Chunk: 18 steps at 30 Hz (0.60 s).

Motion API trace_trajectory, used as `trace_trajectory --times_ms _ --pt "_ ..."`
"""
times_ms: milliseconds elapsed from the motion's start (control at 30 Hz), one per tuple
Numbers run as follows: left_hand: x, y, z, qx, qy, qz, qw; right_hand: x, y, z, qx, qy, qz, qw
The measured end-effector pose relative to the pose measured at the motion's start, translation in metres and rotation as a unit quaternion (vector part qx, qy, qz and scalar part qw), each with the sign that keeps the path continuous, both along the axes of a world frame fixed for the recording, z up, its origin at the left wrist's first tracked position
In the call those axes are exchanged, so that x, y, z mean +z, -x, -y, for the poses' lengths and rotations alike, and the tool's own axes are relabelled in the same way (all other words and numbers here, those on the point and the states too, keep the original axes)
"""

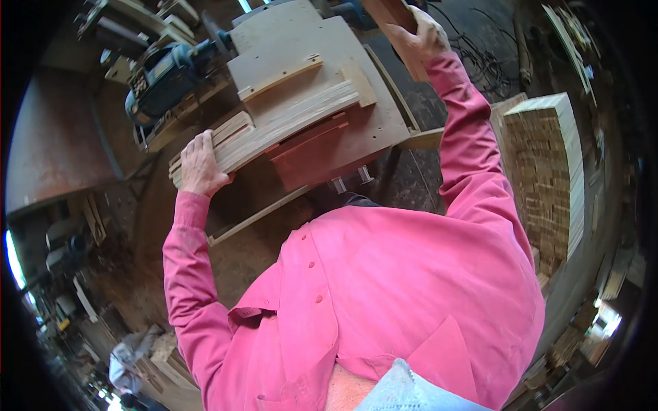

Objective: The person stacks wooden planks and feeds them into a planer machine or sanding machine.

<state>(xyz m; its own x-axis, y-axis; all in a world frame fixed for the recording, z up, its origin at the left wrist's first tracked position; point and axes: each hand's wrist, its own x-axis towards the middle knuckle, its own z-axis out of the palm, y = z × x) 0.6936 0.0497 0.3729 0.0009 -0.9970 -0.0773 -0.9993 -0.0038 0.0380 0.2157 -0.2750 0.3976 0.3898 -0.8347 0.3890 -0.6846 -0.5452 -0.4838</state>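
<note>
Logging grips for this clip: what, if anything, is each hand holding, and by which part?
The left hand grips the wooden strips near their left end; the right hand grips a brown board by its right edge.

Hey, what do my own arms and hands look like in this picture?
Your left sleeve and right sleeve are both long, pink and creased, with cuffs at the wrists. Your left hand and right hand are bare, with no gloves. I can't make out any markings.
</note>
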Motion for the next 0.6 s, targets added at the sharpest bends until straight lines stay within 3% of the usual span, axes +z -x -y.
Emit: trace_trajectory --times_ms 33,100,267,400,467,533,600 --pt "0.001 0.001 0.001 0.002 0.0 -0.001 1.0 -0.018 0.028 -0.005 -0.017 -0.002 0.001 1.0" --pt "-0.001 0.0 0.001 -0.007 0.014 -0.008 1.0 -0.059 0.089 -0.025 -0.181 0.119 -0.044 0.975" --pt "0.0 0.011 0.008 0.011 -0.021 0.002 1.0 -0.16 0.242 -0.108 -0.41 -0.026 -0.1 0.906" --pt "-0.001 0.01 0.004 0.026 -0.039 0.034 0.998 -0.256 0.337 -0.155 -0.497 -0.078 -0.143 0.853" --pt "-0.014 0.008 0.014 0.018 -0.037 0.041 0.998 -0.249 0.349 -0.174 -0.529 -0.128 -0.155 0.824" --pt "-0.012 0.004 0.01 0.025 -0.037 0.04 0.998 -0.263 0.375 -0.176 -0.56 -0.106 -0.22 0.792" --pt "-0.002 0.031 0.025 0.034 -0.069 0.014 0.997 -0.248 0.392 -0.173 -0.546 -0.097 -0.247 0.794"
